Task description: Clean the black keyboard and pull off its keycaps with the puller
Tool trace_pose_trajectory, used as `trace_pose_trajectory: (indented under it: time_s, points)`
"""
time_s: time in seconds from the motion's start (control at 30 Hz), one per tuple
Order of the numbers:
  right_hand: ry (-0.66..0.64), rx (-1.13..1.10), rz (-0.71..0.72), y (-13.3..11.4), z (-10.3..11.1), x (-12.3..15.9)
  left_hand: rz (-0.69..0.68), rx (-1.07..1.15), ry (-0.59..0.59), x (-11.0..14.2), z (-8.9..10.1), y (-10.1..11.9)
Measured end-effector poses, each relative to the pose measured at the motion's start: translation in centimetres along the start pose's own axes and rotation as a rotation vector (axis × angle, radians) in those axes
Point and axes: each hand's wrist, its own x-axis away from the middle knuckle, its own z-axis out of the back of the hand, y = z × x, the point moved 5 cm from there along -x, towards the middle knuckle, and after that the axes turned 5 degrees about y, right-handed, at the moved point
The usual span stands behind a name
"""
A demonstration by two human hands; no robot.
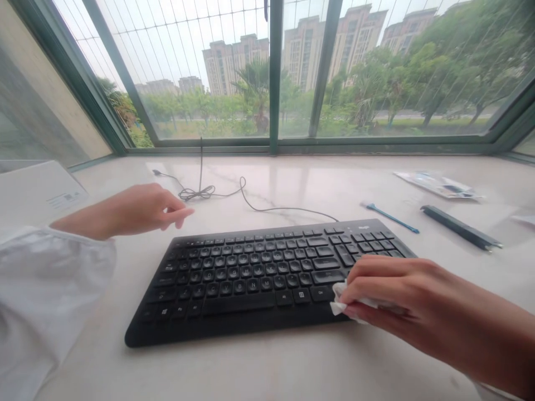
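A black wired keyboard [259, 273] lies on a pale marble sill [292, 367]. My right hand [401, 295] presses a small white wipe [340, 298] against the keyboard's lower right part, fingers closed over it. My left hand [142, 209] hovers just beyond the keyboard's upper left corner, fingers loosely extended and holding nothing. The keyboard's cable [217, 192] runs from its back edge in a tangle toward the window.
A blue thin stick [390, 217] and a long black tool [460, 227] lie to the right behind the keyboard. A plastic packet [438, 185] sits further back right. A white box [37, 189] stands at the left. Green window frames [273, 83] close the back.
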Motion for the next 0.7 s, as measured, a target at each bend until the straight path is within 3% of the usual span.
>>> trace_pose_trajectory:
  time_s: [0.1,0.23,0.3,0.4,0.47,0.57,0.7]
  points:
    - [-0.176,-0.061,0.049,-0.7,-0.5,-0.1,-0.031,-0.002,0.014,0.0,-0.1,-0.1]
    - [-0.235,-0.085,-0.014,-0.1,0.8,0.0,-0.051,-0.034,0.018,-0.1,-0.3,-0.3]
    - [-0.192,-0.047,-0.103,1.5,2.3,0.2,-0.041,-0.037,0.011,-0.1,-0.3,-0.3]
    - [-0.025,0.144,-0.301,5.0,4.9,0.7,-0.03,-0.031,0.007,-0.2,-0.3,-0.5]
    - [-0.013,0.248,-0.43,7.0,5.7,1.2,-0.03,-0.044,0.005,-0.3,-0.4,-0.7]
    - [-0.207,0.23,-0.603,8.5,5.0,2.0,-0.055,-0.069,-0.023,-0.5,-0.7,-0.9]
    - [-0.454,0.08,-0.724,8.5,4.6,3.3,-0.052,-0.044,-0.021,-0.3,-0.6,-0.8]
